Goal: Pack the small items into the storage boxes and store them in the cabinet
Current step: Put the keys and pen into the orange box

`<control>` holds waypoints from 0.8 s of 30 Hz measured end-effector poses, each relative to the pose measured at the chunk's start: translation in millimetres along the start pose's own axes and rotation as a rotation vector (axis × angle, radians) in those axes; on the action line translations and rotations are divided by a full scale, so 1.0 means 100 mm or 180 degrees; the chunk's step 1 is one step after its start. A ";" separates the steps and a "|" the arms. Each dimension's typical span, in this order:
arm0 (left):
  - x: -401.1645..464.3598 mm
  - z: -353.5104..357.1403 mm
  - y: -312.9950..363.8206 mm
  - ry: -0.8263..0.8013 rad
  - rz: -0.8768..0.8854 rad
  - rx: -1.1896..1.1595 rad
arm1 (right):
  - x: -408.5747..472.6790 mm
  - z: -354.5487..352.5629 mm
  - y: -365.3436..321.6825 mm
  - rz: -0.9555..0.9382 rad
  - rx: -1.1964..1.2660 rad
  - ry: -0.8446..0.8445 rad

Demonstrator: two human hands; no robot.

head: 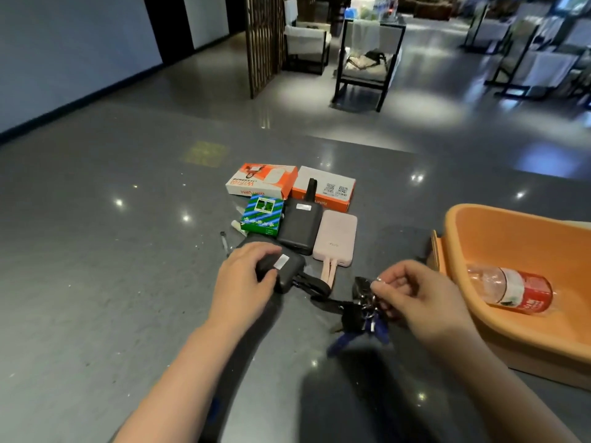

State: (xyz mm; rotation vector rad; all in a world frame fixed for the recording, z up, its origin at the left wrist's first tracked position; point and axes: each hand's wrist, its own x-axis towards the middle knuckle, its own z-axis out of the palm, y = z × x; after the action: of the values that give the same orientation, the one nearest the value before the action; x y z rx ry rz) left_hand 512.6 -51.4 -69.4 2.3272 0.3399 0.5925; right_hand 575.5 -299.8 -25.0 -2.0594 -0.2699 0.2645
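Head view shows a dark grey bench (128, 282) with an orange storage box (511, 238) on its right side, holding only a plastic bottle (511, 287); the small items are mostly still outside it, so I judge the packing step has just begun. Near the middle lie two orange-white cartons (260, 180), a green box (262, 215), a black power bank (300, 225) and a pink power bank (335, 238); the left hand (243, 282) grips a black pouch (281, 270), and the right hand (422, 298) pinches a bunch of keys (364, 308). Next, each hand probably must lift its item and carry it right, over the box rim, before releasing.
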 end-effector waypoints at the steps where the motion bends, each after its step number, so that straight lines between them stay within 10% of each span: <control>1: 0.00 -0.01 -0.03 0.0047 -0.0083 0.0130 | -0.01 -0.05 -0.06 -0.0078 0.0106 0.0092; 13: -0.18 -0.10 -0.46 0.0140 -0.1608 0.1064 | -0.03 0.04 -0.31 -0.0495 0.0167 0.0210; 24: -0.04 -0.49 -0.31 0.0642 -0.1269 0.0744 | -0.05 -0.39 -0.60 -0.1192 0.0573 0.0917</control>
State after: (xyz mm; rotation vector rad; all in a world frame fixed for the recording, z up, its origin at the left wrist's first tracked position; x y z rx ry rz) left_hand 482.4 -2.5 -59.9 2.3261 0.9869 0.6122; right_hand 577.5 -305.0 46.4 -1.7992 -0.4290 -0.2281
